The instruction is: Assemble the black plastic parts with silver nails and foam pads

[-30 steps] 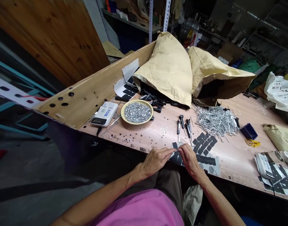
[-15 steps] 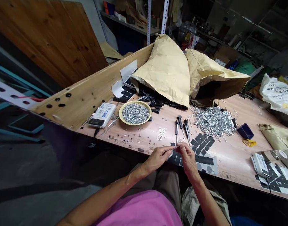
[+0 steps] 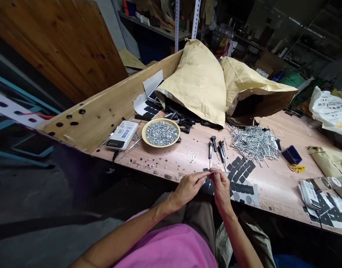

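Note:
My left hand [image 3: 188, 188] and my right hand [image 3: 221, 187] meet fingertip to fingertip at the table's front edge. Both are closed in a pinch on a thin metal pin [image 3: 211, 172], mostly hidden by the fingers. Below and beside them lies a sheet of black adhesive pads [image 3: 243, 189]. Just beyond the fingertips are several black plastic pieces with metal pins [image 3: 217, 149]. A heap of loose metal pins [image 3: 253, 144] lies farther right. Small washers [image 3: 192, 156] are scattered to the left, near a yellow bowl [image 3: 144, 139] full of small metal parts.
Two large paper sacks [image 3: 199, 82] lie at the back, black parts spilling from one. A white power bank [image 3: 122, 136] sits left, by the wooden side board [image 3: 112, 108]. To the right are a small blue box [image 3: 292, 154], yellow bands [image 3: 296, 168] and another white device [image 3: 310, 195].
My hands stay pinched together at nearly the same spot. The right hand has turned slightly and its forearm has shifted a little left. Things on the table look unmoved.

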`<state>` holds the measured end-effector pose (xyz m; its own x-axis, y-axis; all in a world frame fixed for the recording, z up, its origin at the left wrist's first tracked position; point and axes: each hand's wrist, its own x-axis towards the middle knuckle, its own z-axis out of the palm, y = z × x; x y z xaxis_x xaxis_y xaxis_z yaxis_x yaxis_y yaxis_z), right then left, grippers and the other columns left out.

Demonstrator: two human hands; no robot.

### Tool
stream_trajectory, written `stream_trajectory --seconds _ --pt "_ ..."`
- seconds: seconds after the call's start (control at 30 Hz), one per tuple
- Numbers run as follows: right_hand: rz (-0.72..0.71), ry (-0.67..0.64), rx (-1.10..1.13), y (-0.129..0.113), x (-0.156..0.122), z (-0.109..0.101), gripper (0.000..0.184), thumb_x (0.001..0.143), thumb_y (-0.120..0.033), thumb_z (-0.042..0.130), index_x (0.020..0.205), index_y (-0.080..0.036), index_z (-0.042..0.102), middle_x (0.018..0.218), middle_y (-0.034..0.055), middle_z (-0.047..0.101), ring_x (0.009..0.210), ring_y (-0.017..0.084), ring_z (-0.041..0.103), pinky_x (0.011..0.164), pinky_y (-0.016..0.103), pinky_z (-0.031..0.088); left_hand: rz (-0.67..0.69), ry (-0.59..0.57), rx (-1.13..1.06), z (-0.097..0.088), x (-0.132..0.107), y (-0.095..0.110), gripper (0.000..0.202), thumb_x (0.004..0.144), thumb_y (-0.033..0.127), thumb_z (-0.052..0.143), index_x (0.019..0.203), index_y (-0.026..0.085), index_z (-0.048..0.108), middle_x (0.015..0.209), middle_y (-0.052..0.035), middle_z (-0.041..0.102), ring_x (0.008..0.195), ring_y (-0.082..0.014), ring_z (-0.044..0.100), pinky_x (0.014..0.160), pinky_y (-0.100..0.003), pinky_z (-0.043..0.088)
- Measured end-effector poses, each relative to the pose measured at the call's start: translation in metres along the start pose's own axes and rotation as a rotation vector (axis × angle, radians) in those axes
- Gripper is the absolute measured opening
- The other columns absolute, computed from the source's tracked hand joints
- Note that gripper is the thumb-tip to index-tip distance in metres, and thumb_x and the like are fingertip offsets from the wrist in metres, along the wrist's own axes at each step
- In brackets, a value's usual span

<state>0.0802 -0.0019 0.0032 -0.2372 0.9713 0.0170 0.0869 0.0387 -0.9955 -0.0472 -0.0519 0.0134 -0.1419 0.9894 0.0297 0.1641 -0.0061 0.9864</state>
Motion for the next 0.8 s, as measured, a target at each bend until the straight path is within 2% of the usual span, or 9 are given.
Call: stream_trajectory --seconds 0.13,0.23,0.33,0.43,0.5,0.53,0.6,0.7,0.8 --pt "-0.197 -0.005 -0.191 -0.002 0.003 -0.006 0.029 0.085 -0.044 0.052 0.084 -0.021 0.070 0.082 0.0041 0.069 0.078 0.017 0.062 0.072 0.031 0.050 -0.054 -0.059 -0.097 -0.004 0.001 -0.002 0.032 0.083 0.024 0.048 0.107 0.017 0.068 0.109 -0.0050 0.069 0.100 -0.0202 0.064 0.091 -0.030 0.049" --pt "-0.359 -0.094 -0.353 -0.006 0.008 -0.016 0.024 0.086 -0.038 0.053 0.084 -0.023 0.070 0.080 0.0040 0.070 0.079 0.018 0.063 0.072 0.031 0.050 -0.061 -0.093 -0.120 -0.006 0.000 -0.005 0.032 0.083 0.027 0.048 0.105 0.016 0.069 0.109 -0.0055 0.069 0.102 -0.0209 0.063 0.093 -0.032 0.047" --pt "-0.454 -0.192 -0.466 -0.010 0.011 -0.024 0.021 0.088 -0.034 0.051 0.088 -0.023 0.070 0.080 0.0043 0.070 0.076 0.018 0.064 0.069 0.030 0.050 -0.016 -0.068 -0.087 -0.006 0.000 -0.010 0.029 0.082 0.028 0.051 0.103 0.019 0.070 0.108 -0.0056 0.069 0.101 -0.0207 0.063 0.094 -0.033 0.046" --pt "-0.512 -0.259 -0.457 -0.015 0.013 -0.031 0.021 0.091 -0.029 0.048 0.095 -0.023 0.067 0.076 0.0030 0.070 0.072 0.016 0.064 0.066 0.027 0.050 -0.031 -0.138 -0.155 -0.005 0.001 -0.016 0.033 0.084 0.034 0.051 0.105 0.016 0.068 0.084 -0.0064 0.072 0.077 -0.0171 0.066 0.073 -0.029 0.053" --pt "-0.549 -0.309 -0.444 -0.016 0.014 -0.035 0.019 0.091 -0.026 0.048 0.098 -0.024 0.065 0.071 0.0011 0.069 0.070 0.015 0.064 0.067 0.026 0.050 -0.076 -0.265 -0.203 -0.004 0.002 -0.019 0.040 0.087 0.038 0.045 0.110 0.012 0.065 0.059 -0.0018 0.064 0.051 -0.0119 0.058 0.050 -0.023 0.048" --pt "-0.566 -0.326 -0.452 -0.017 0.014 -0.036 0.018 0.091 -0.025 0.048 0.098 -0.024 0.065 0.071 0.0008 0.069 0.071 0.015 0.064 0.068 0.026 0.050 -0.077 -0.304 -0.193 -0.004 0.002 -0.020 0.041 0.089 0.038 0.043 0.112 0.011 0.064 0.053 0.0002 0.059 0.045 -0.0103 0.053 0.044 -0.021 0.044" --pt "-0.581 -0.326 -0.494 -0.017 0.014 -0.038 0.017 0.090 -0.027 0.048 0.095 -0.024 0.064 0.075 0.0017 0.069 0.072 0.015 0.063 0.067 0.026 0.049 0.009 -0.266 -0.074 -0.002 0.001 -0.021 0.037 0.090 0.034 0.041 0.111 0.013 0.065 0.059 -0.0016 0.062 0.050 -0.0110 0.056 0.047 -0.021 0.045" --pt "-0.530 -0.262 -0.585 -0.016 0.013 -0.036 0.022 0.091 -0.033 0.044 0.083 -0.022 0.062 0.072 0.0026 0.065 0.065 0.015 0.059 0.062 0.024 0.046 0.256 -0.060 0.305 0.002 -0.001 -0.021 0.032 0.091 0.024 0.040 0.110 0.018 0.065 0.080 -0.0061 0.068 0.071 -0.0138 0.063 0.064 -0.023 0.050" --pt "-0.422 -0.207 -0.648 -0.016 0.011 -0.031 0.031 0.092 -0.036 0.038 0.070 -0.021 0.053 0.060 -0.0008 0.053 0.054 0.012 0.049 0.053 0.023 0.040 0.439 0.032 0.643 0.006 -0.004 -0.021 0.034 0.091 0.015 0.037 0.116 0.018 0.060 0.073 -0.0044 0.066 0.065 -0.0124 0.063 0.060 -0.020 0.048"
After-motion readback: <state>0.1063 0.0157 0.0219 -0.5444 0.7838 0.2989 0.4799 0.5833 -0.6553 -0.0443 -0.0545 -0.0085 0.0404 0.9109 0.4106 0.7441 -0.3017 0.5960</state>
